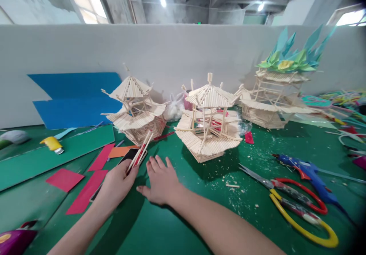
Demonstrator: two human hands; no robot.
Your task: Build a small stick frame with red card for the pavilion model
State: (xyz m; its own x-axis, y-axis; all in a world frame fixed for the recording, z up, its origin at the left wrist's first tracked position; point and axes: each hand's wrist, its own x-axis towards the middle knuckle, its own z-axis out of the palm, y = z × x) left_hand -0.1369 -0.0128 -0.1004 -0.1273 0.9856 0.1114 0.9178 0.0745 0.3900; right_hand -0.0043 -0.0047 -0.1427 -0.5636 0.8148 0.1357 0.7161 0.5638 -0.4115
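My left hand [116,182] is closed round a small bunch of thin wooden sticks [145,145], some pale and some red. Beneath that hand lies a dark phone [130,154], partly covered. My right hand [161,180] rests palm down on the green table [154,232], fingers spread, holding nothing. Just beyond it stands a stick-built pavilion model [210,127] with a pointed roof. A second pavilion model [134,112] stands behind my left hand. Red paper pieces [85,196] lie beside my left forearm.
Scissors [271,184] with red and yellow handles and a blue glue gun [305,173] lie at right. A third stick model [265,110] bears folded-paper leaves. At left are a yellow cutter [53,144] and blue boards [77,112]. A white partition [160,56] rises behind.
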